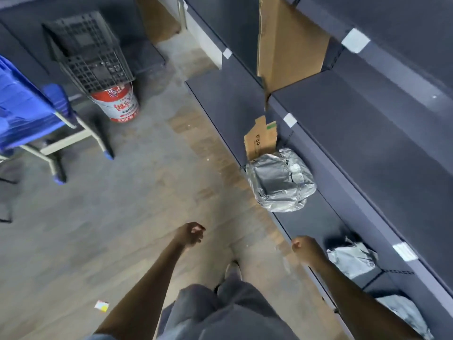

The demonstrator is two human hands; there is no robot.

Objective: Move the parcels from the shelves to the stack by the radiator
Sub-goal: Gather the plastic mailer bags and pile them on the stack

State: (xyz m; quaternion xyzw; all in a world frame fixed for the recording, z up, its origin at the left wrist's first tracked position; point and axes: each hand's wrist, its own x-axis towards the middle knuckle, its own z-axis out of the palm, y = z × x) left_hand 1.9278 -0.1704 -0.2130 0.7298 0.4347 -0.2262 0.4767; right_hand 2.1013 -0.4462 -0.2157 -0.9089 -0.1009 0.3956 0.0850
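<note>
Both hands are empty right now. The left hand [190,235] hangs out front with fingers loosely curled, gripping nothing. The right hand [305,247] is balled up tighter, also holding nothing, and sits just beside the edge of the bottom shelf [318,222].

Parcels still on that shelf: a big grey one [279,180] ahead of the right hand, leaning against a scrap of cardboard [261,139], then a smaller one [351,258] right next to the right forearm, and another [404,317] further back near the elbow. So at least three to go.

The upper shelf boards I can see look bare apart from a tall cardboard sheet [286,38]. No radiator or stack in view, so can't say how many have already been moved. My guess is the shelves are mostly done.
</note>
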